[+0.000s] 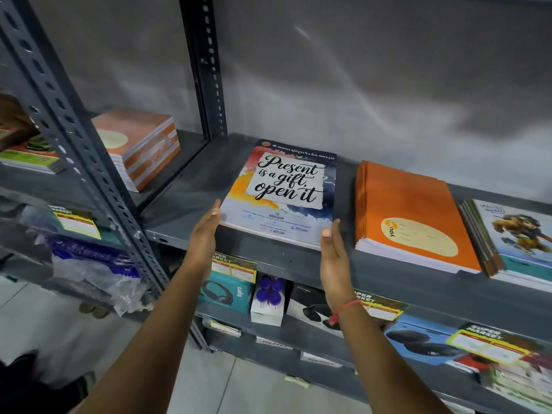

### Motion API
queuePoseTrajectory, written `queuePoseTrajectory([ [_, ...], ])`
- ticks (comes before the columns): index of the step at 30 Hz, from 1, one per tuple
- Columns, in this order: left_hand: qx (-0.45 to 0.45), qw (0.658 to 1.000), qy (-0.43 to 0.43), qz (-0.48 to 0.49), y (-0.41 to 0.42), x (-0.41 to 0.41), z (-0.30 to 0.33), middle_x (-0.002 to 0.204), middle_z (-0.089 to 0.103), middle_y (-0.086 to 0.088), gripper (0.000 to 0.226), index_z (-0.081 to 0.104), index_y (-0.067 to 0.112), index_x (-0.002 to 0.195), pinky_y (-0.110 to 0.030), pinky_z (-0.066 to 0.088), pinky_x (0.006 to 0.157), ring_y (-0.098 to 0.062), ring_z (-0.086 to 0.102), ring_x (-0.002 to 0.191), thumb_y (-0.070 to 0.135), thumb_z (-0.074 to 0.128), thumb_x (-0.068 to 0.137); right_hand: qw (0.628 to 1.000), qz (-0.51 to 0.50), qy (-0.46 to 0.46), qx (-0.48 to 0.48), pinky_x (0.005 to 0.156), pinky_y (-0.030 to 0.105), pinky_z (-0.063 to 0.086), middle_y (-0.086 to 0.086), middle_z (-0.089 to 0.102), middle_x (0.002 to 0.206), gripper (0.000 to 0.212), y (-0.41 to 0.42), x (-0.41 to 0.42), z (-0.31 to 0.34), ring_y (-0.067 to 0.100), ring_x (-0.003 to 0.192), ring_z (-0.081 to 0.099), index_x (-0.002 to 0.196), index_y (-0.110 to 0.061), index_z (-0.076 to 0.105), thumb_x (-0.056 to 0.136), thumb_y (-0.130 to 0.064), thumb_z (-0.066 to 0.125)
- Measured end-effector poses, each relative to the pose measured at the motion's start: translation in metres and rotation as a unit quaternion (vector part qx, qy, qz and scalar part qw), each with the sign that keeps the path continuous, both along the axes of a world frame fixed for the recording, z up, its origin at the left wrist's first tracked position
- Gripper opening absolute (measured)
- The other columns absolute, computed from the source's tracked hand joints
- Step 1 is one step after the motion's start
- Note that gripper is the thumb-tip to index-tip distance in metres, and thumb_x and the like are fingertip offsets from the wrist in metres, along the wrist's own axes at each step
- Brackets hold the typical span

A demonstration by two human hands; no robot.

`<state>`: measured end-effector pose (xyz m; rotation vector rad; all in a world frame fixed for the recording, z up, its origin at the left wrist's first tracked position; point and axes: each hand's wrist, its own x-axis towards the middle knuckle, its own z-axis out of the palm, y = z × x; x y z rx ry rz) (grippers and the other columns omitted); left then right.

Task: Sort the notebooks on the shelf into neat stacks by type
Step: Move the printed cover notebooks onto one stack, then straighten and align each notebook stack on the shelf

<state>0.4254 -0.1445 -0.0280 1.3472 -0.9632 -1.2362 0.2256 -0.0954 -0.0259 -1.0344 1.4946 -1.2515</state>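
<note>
A stack of notebooks whose top cover reads "Present is a gift, open it" (pixel 283 192) lies on the grey shelf (pixel 191 201). My left hand (pixel 204 237) presses flat against the stack's left near corner. My right hand (pixel 334 258) presses flat against its right near corner, fingers straight. Neither hand grips it. To the right lies a stack of orange notebooks (pixel 409 213). Further right, a stack with a cartoon lion cover (pixel 513 237) is cut off by the frame edge.
A slotted steel upright (pixel 74 127) divides this bay from the left bay, where another orange notebook stack (pixel 143 147) sits. Boxed headphones (pixel 224 294), a box of purple-capped items (pixel 267 297) and price tags fill the lower shelves. A grey wall stands behind.
</note>
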Motion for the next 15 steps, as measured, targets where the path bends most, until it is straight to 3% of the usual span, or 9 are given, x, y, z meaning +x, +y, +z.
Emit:
queuePoseTrajectory([
  [3,-0.003,1.000,0.018,-0.016,-0.002,0.003,-0.002,0.141,0.045,0.006,0.042,0.040,0.027,0.137,-0.034,0.018,0.117,-0.013,0.034,0.136,0.033,0.034,0.095,0.997,0.050,0.065,-0.004,0.103,0.018,0.015,-0.007,0.007,0.158,0.060,0.001,0.004,-0.001,0.014,0.143,0.017,0.148,-0.027,-0.001,0.096,-0.038,0.029],
  [6,0.006,0.998,0.030,-0.046,-0.003,0.009,0.001,0.143,0.041,0.005,0.053,0.034,0.025,0.141,-0.035,0.016,0.118,-0.013,0.030,0.139,0.036,0.037,0.089,0.996,0.059,0.069,0.000,0.105,0.022,0.019,-0.006,0.013,0.157,0.062,0.000,0.001,0.000,0.009,0.138,0.022,0.148,-0.027,-0.001,0.096,-0.037,0.032],
  [11,0.002,0.999,-0.030,-0.037,-0.002,0.012,0.005,0.149,0.036,0.001,0.047,0.029,0.024,0.144,-0.042,0.020,0.116,-0.019,0.030,0.140,0.027,0.036,0.097,0.999,0.006,-0.031,-0.014,0.113,0.027,0.016,-0.005,0.015,0.157,0.061,0.001,-0.001,0.002,0.014,0.144,0.015,0.148,-0.025,0.008,0.095,-0.031,0.038],
  [15,-0.014,0.999,-0.026,-0.023,-0.003,0.005,0.000,0.149,0.036,0.001,0.044,0.035,0.025,0.142,-0.036,0.017,0.115,-0.017,0.029,0.140,0.029,0.034,0.098,0.999,0.030,0.020,0.000,0.107,0.027,0.024,0.003,0.028,0.153,0.060,0.001,0.003,0.002,0.021,0.139,0.028,0.148,-0.027,0.008,0.095,-0.036,0.036],
])
